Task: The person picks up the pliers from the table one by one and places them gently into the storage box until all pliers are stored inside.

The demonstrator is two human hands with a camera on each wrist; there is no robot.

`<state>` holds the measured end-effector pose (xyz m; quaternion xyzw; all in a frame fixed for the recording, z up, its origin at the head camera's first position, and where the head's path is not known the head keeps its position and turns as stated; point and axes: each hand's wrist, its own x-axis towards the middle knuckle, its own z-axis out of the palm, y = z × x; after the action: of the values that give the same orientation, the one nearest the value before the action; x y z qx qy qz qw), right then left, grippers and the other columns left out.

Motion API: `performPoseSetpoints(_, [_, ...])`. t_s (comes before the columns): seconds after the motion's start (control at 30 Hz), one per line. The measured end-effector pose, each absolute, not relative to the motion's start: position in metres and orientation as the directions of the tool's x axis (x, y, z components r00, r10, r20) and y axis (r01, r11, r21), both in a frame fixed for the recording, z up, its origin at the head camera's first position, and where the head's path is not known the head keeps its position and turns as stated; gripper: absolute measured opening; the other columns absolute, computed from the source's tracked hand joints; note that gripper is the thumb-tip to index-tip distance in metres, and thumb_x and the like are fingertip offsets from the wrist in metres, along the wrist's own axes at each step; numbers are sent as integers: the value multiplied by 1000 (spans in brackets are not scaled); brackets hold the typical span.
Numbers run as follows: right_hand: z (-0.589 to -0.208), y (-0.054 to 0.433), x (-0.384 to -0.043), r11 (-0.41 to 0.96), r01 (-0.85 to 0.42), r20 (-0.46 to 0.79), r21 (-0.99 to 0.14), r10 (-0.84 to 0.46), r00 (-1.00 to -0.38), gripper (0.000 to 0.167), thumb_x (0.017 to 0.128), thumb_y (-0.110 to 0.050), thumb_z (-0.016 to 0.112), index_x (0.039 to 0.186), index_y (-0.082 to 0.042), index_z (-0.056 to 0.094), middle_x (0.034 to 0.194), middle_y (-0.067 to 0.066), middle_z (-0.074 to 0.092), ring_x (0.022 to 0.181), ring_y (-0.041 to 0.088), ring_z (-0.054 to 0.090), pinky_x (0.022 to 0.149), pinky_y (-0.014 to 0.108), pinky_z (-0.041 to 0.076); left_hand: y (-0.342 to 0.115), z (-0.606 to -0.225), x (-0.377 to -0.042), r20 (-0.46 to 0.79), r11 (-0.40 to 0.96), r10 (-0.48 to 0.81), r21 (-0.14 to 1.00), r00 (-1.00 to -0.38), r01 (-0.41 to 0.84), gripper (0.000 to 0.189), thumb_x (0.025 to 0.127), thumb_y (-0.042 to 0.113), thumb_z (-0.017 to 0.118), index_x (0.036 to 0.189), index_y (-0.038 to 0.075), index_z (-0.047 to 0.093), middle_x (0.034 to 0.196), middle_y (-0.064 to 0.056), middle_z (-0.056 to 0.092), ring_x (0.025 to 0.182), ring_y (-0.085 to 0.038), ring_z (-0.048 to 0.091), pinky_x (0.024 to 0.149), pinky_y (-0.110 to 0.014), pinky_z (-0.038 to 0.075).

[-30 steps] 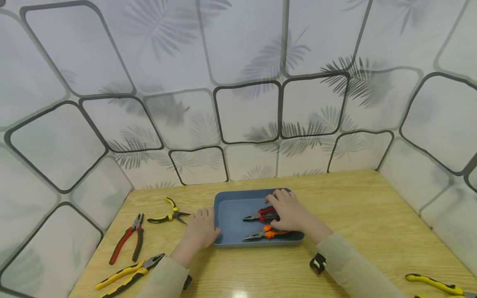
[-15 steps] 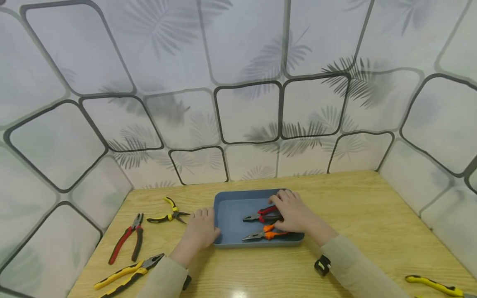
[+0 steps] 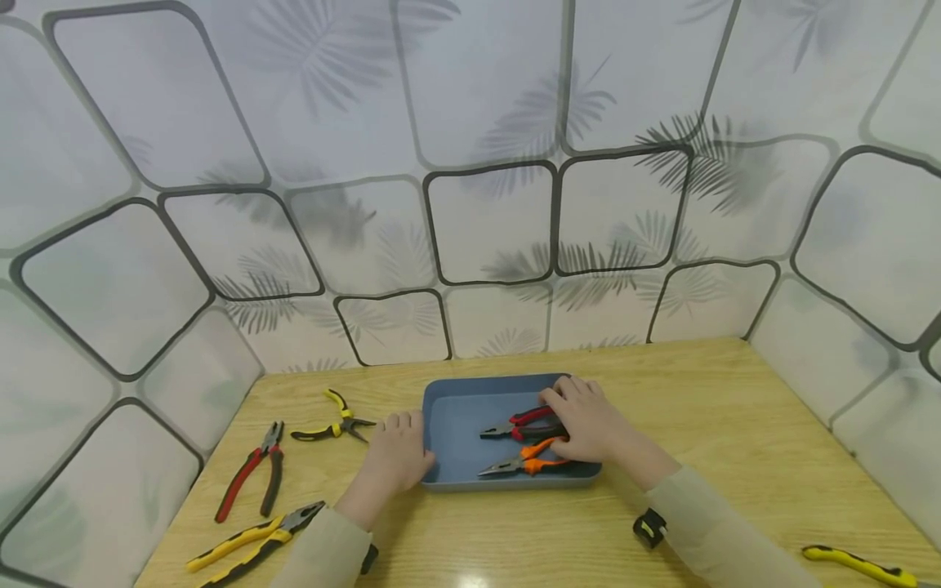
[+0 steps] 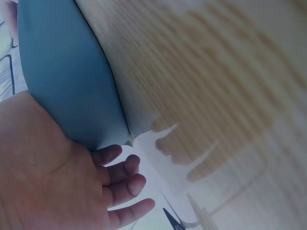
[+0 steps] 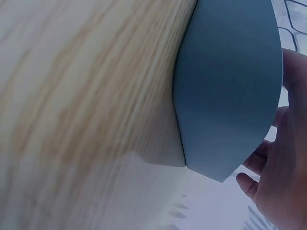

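Observation:
A blue tray lies on the wooden table. Inside it are red-and-black combination pliers and, nearer the front, orange-handled long-nose pliers. My left hand rests against the tray's left end, thumb beside the rim. In the left wrist view its fingers are relaxed along the outside of the wall. My right hand reaches over the tray's right end, covering the handle ends of both pliers. The right wrist view shows its fingers loosely bent beyond the rim.
Left of the tray lie yellow-and-black small pliers, red-and-black pliers and large yellow-and-black pliers. A yellow handle shows at the front right. A patterned wall covering stands behind the table.
My right hand has drawn slightly to the right, uncovering more of the handles of both pliers. The pliers, tray and left hand stay in place.

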<state>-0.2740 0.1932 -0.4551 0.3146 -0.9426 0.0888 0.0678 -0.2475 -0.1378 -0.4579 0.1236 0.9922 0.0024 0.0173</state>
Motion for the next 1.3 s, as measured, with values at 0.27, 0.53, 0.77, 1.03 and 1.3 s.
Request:
performPoseSetpoints(0.27, [-453, 197, -271, 793, -602, 188, -91, -580, -793, 53, 81, -32, 75, 129, -12, 63, 109, 6, 51, 94, 22, 43, 84, 42, 35, -137, -455, -247, -47, 971, 240, 0, -970, 240, 54, 98, 35, 70, 132, -4, 54, 121, -22, 63, 113, -38, 61, 101, -55, 51])
performPoseSetpoints(0.53, [-450, 202, -269, 787, -612, 199, -76, -589, -783, 52, 82, -30, 75, 128, -12, 63, 108, 5, 50, 94, 22, 41, 82, 41, 31, -137, -456, -249, -39, 970, 243, -5, -969, 244, 53, 98, 36, 69, 130, -3, 54, 119, -22, 63, 112, -37, 61, 101, -55, 51])
performPoseSetpoints(0.77, [-449, 207, -267, 789, -612, 204, -57, -591, -781, 51, 82, -32, 75, 128, -12, 63, 109, 6, 51, 95, 23, 43, 83, 42, 33, -137, -454, -248, -56, 972, 236, 8, -970, 236, 53, 98, 35, 69, 131, -3, 53, 122, -23, 63, 115, -38, 60, 104, -56, 50])
performPoseSetpoints(1.03, [-447, 211, -264, 800, -598, 204, -50, -578, -790, 52, 80, -31, 77, 127, -12, 62, 111, 6, 53, 98, 24, 45, 83, 44, 35, -136, -452, -245, -51, 971, 238, 7, -970, 238, 50, 98, 35, 69, 128, -3, 54, 121, -22, 63, 114, -38, 61, 104, -56, 50])
performPoseSetpoints(1.3, [-447, 217, -262, 802, -597, 208, -31, -579, -789, 53, 81, -31, 78, 128, -12, 61, 113, 7, 53, 100, 26, 47, 84, 45, 37, -136, -453, -247, -47, 971, 240, 0, -969, 241, 51, 98, 35, 69, 129, -3, 54, 122, -23, 63, 116, -39, 61, 105, -56, 50])
